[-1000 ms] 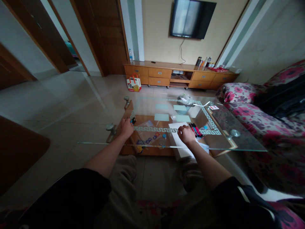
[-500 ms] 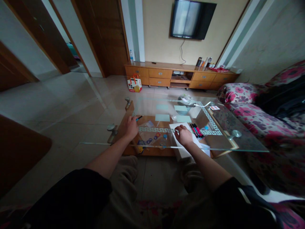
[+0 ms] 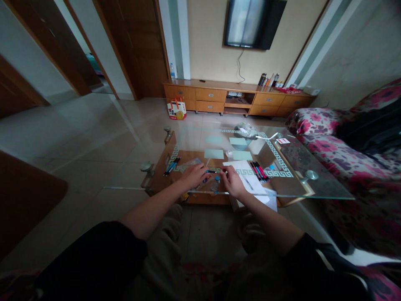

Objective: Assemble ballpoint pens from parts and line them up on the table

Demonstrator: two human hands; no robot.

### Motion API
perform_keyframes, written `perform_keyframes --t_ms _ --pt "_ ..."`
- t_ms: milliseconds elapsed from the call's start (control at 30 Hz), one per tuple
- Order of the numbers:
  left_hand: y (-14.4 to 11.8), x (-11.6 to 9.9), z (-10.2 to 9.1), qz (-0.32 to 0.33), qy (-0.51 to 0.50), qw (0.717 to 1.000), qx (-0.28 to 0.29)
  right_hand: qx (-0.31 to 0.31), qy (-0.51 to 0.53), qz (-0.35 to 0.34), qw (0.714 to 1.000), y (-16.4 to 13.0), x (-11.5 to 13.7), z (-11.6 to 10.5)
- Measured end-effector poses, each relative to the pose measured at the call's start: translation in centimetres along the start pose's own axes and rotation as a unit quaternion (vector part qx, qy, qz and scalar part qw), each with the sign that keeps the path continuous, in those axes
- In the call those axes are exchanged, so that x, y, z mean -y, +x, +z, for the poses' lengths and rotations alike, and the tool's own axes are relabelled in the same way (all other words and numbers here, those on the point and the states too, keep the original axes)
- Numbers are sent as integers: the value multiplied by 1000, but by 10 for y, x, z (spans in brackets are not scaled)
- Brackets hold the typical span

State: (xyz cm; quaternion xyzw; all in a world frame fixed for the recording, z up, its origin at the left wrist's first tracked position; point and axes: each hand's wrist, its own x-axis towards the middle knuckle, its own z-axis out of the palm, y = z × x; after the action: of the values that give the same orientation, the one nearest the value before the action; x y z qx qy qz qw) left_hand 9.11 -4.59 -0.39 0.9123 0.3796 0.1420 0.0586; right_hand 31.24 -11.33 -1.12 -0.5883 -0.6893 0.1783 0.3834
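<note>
My left hand (image 3: 194,175) is closed around a slim pen (image 3: 212,172), dark with some blue, held level above the glass table. At the pen's other end, the fingertips of my right hand (image 3: 232,180) are pinched together. Small details between those fingertips are hard to make out. White paper (image 3: 239,167) lies under and beside my right hand, with a grey pen-like thing (image 3: 248,182) on it. Several blue and black pens (image 3: 171,166) lie side by side to the left. Several pink, red and black pens (image 3: 259,172) lie to the right of the paper.
The glass tabletop (image 3: 191,140) has a lower wooden shelf holding a bottle with a blue cap (image 3: 216,183). Toward the back sits a bowl covered in plastic (image 3: 245,131). A card (image 3: 282,141) lies at the right. A floral sofa (image 3: 326,146) stands beyond the table's right side.
My left hand has moved right from the blue pens to the middle, bringing a pen. My right hand has shifted left off the paper's middle to meet the pen's end.
</note>
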Motion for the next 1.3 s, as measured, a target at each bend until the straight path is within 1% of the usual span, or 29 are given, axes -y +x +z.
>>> perform_keyframes --t_ms 33,67,100,133,167,233,400,467,533,733,900,1033,1300 --pt "0 -2 -1 15 10 1000 -1 -13 60 60 996 0 -3 5" --pt "0 -5 -2 27 17 999 -4 -14 120 127 984 1 -7 11" --pt "0 -7 -3 34 21 999 -6 -13 172 187 967 2 -10 15" --pt "0 -9 -4 39 24 999 -6 -9 208 228 951 2 -12 19" --pt "0 -11 -4 42 29 999 -5 -3 232 255 939 3 -14 21" --pt "1 -15 -5 46 40 998 -6 8 250 277 928 3 -15 21" --pt "1 -20 -8 62 54 997 -5 79 296 290 907 3 -8 12" --pt "0 -21 -8 62 56 997 -4 91 315 292 898 3 -3 9" --pt "0 -21 -9 58 58 997 -3 91 320 293 896 3 1 6" --pt "0 -21 -9 49 42 998 15 95 320 270 903 2 3 5" --pt "0 -22 -11 37 15 999 16 96 313 231 916 3 -3 7" --pt "0 -22 -11 31 -5 999 20 103 306 213 922 3 -9 8" --pt "0 -21 -11 43 8 999 26 118 292 196 929 5 -18 10"
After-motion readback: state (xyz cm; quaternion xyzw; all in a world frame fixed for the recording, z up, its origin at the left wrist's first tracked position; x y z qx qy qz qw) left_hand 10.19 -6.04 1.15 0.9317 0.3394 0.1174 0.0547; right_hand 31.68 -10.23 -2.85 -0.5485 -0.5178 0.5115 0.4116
